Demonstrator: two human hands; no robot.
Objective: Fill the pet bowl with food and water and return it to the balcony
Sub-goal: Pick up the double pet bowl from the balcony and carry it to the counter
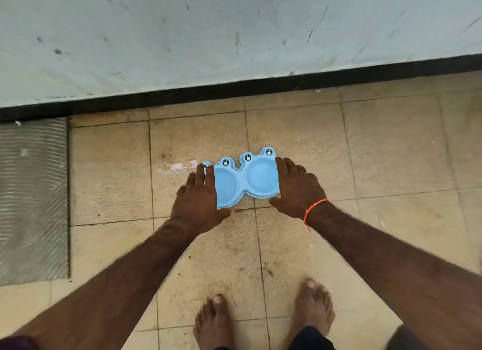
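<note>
A light blue double pet bowl point(243, 180) with frog-like eyes on its far rim lies on the tiled floor. Both of its round compartments look empty. My left hand point(199, 197) grips the bowl's left end, fingers laid over the rim. My right hand point(296, 186) grips the right end, with an orange thread around its wrist. Whether the bowl touches the floor or is just off it, I cannot tell.
A pale scuffed wall point(234, 31) with a black skirting strip point(234, 90) runs just beyond the bowl. A grey ribbed mat point(32, 198) lies at the left. My bare feet point(263, 321) stand on the beige tiles below the bowl.
</note>
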